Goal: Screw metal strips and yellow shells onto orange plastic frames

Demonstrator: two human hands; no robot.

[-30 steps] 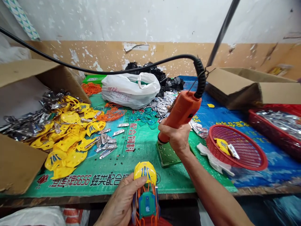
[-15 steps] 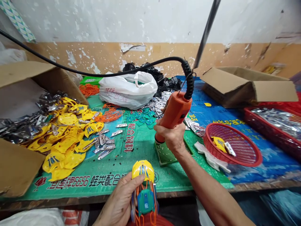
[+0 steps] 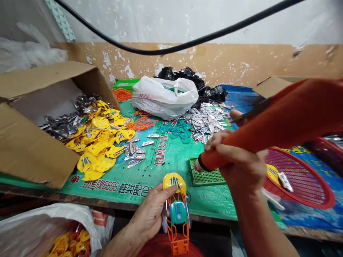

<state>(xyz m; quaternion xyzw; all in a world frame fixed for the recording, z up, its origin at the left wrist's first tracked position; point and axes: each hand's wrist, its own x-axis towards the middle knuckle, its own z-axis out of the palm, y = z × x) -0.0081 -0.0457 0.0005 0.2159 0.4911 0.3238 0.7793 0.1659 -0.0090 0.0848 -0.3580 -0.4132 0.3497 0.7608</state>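
My left hand (image 3: pixel 150 211) is closed on a partly built toy vehicle (image 3: pixel 179 213), thumb resting on its yellow front piece. The toy has an orange frame, a green middle panel and silvery sides. My right hand (image 3: pixel 242 166) grips an orange electric screwdriver (image 3: pixel 278 125), which is tilted with its nose down to the left. That nose is over a small green perforated tray (image 3: pixel 209 178); whether it touches the tray I cannot tell. Several loose silver pieces (image 3: pixel 134 155) lie on the table left of the tray.
A cardboard box (image 3: pixel 40 142) spills yellow parts (image 3: pixel 100 137) on the left. Behind are a white plastic bag (image 3: pixel 164 100), silver parts (image 3: pixel 206 121) and black parts (image 3: pixel 184 76). A red basket (image 3: pixel 325 189) stands right. An open sack (image 3: pixel 53 217) sits below the table edge. A black cable (image 3: pixel 160 51) crosses above.
The screwdriver has gone from near upright to a strong tilt, its rear end now close to the camera at right. The view has shifted left; my left hand still holds the toy.
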